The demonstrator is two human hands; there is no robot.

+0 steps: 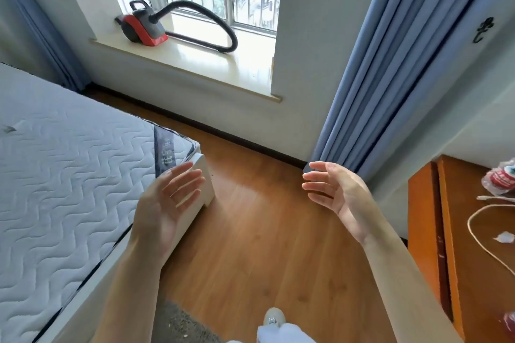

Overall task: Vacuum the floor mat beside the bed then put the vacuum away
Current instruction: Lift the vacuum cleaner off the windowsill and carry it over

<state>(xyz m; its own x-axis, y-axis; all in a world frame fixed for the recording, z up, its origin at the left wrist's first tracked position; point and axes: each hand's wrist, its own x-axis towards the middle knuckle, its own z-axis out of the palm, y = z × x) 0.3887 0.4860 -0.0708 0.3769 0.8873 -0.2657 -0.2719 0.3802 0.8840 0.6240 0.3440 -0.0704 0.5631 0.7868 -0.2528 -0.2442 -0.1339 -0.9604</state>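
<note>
Head view has both my hands raised with palms facing each other and fingers spread loose, left hand [167,200] near the bed [64,164] corner, right hand [331,192] over the wooden floor [250,217], neither holding anything. At eleven o'clock the red vacuum [140,25] sits on the windowsill [200,62], hose [206,23] looped to its right. The floor mat [178,323] shows at six o'clock. I'd step in, grip the top handle and gather the hose so it doesn't drag off the sill.
</note>
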